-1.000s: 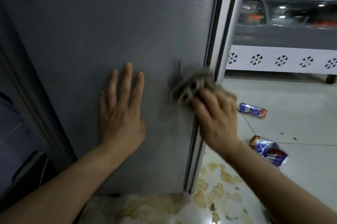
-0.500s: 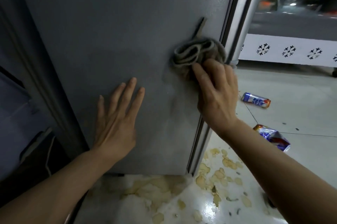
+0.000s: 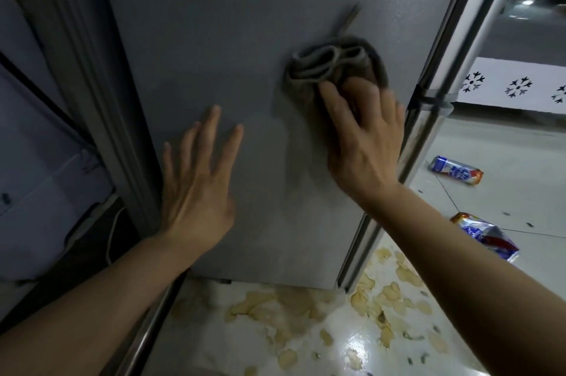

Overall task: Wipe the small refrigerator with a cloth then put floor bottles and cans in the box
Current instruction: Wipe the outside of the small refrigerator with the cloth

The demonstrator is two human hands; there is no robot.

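The cloth (image 3: 330, 69) is bunched in folds against the grey side panel of the refrigerator (image 3: 229, 23), near its right edge; its folds run roughly across the panel. The right hand (image 3: 364, 145) presses on the cloth with fingers spread and slightly bent, pointing up. The left hand (image 3: 199, 179) lies flat on the panel, fingers straight, holding nothing. Two crushed cans (image 3: 456, 173) lie on the floor (image 3: 505, 207) to the right.
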